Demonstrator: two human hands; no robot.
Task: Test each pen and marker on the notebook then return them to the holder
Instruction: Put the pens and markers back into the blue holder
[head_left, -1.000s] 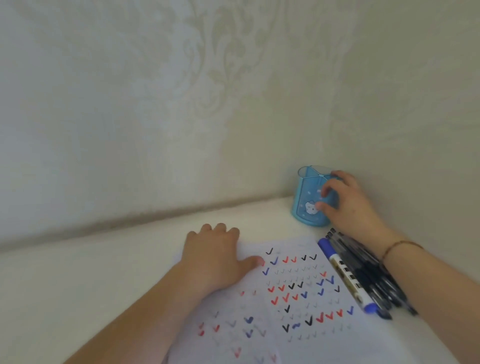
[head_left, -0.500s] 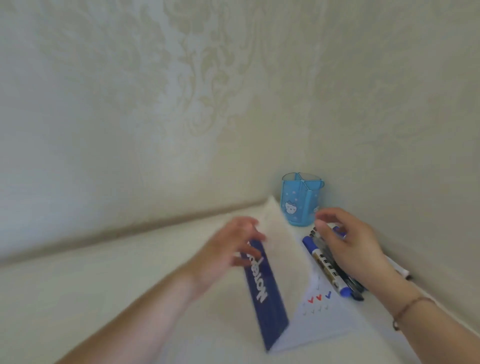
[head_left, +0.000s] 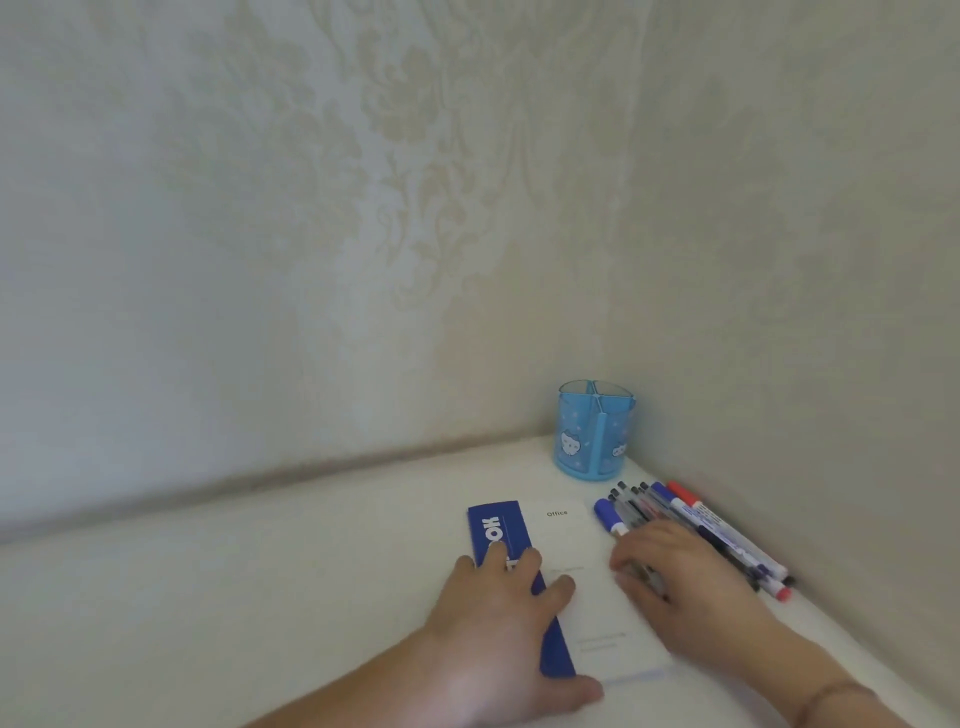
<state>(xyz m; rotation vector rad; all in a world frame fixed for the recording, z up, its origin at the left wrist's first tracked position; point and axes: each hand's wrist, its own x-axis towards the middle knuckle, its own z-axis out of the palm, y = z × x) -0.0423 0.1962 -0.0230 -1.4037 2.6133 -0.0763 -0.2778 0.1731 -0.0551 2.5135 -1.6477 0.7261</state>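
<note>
A: Start with the biggest thing. Why is the notebook (head_left: 582, 582) lying shut in front of the holder (head_left: 596, 431)?

B: My guess is the testing is finished, or judged finished. The cover is down, blue band and white panel up, well in front of the holder and slightly to its left

A: And the left hand (head_left: 498, 618)?

B: Spread flat on the cover, fingers wide across the blue band, thumb down at the near edge. It grips nothing; it looks like it is pressing the cover flat so the book stays put

A: The right hand (head_left: 675, 571)?

B: Palm down in front of the holder, resting over the near part of the pens and markers (head_left: 691, 525). Fingers loosely curled on top of them. Whether any one is pinched, I cannot tell; the fingers hide it

A: Why are those lying in a row?

B: They sit side by side just in front of the holder and to its right, along the wall, within easy reach. The holder itself stands upright in the corner with its compartments bare, so returning them is the step not yet done, I judge
</note>
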